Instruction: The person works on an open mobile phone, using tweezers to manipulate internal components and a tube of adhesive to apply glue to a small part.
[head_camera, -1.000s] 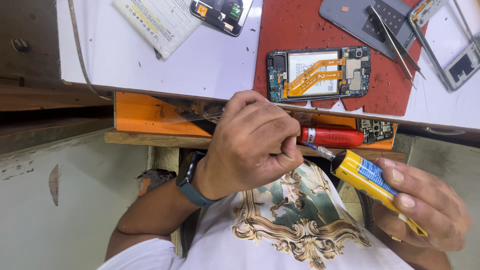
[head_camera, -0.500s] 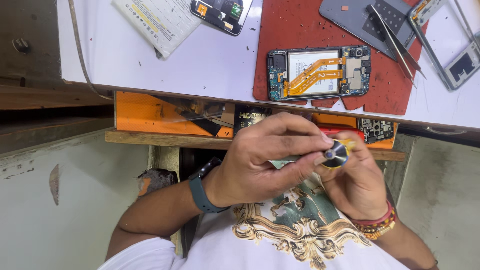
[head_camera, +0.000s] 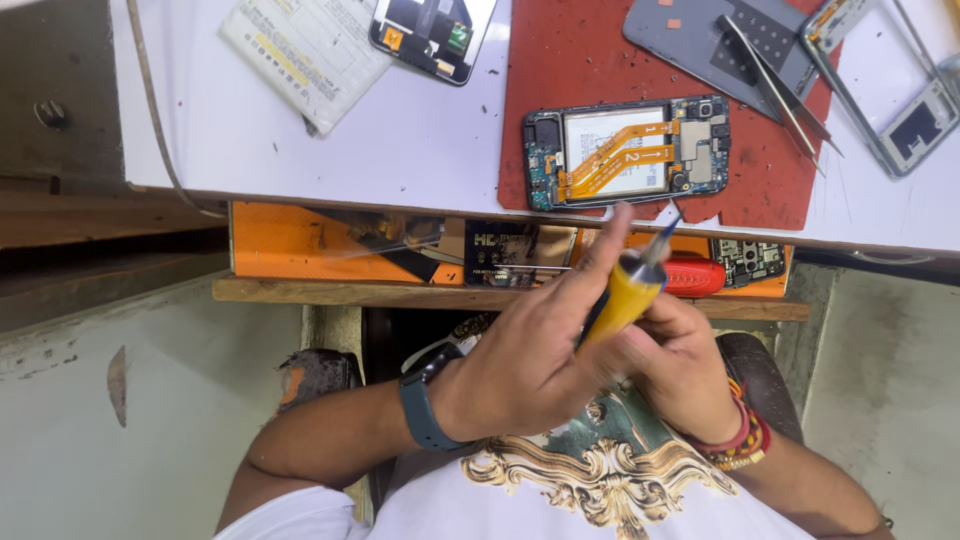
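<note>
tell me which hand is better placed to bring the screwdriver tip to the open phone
Left, probably: the left hand wraps the screwdriver, forefinger reaching along it toward the open phone. The right hand sits lower, behind the handle, its grip unclear.

So both hands meet just below the near edge of the workbench (head_camera: 400, 150): left hand (head_camera: 525, 355) and right hand (head_camera: 685, 365) touching, with a precision screwdriver (head_camera: 622, 295) between them, tip aimed at the bench. Farther back, an opened phone (head_camera: 628, 152) lies on a work mat (head_camera: 560, 60). Tweezers (head_camera: 778, 85) sit right of it on a back cover (head_camera: 690, 35), a phone frame (head_camera: 900, 95) far right. A paper sheet (head_camera: 305, 45) and screen part (head_camera: 432, 32) lie far left. A drawer (head_camera: 290, 245) sits under the bench.
</note>
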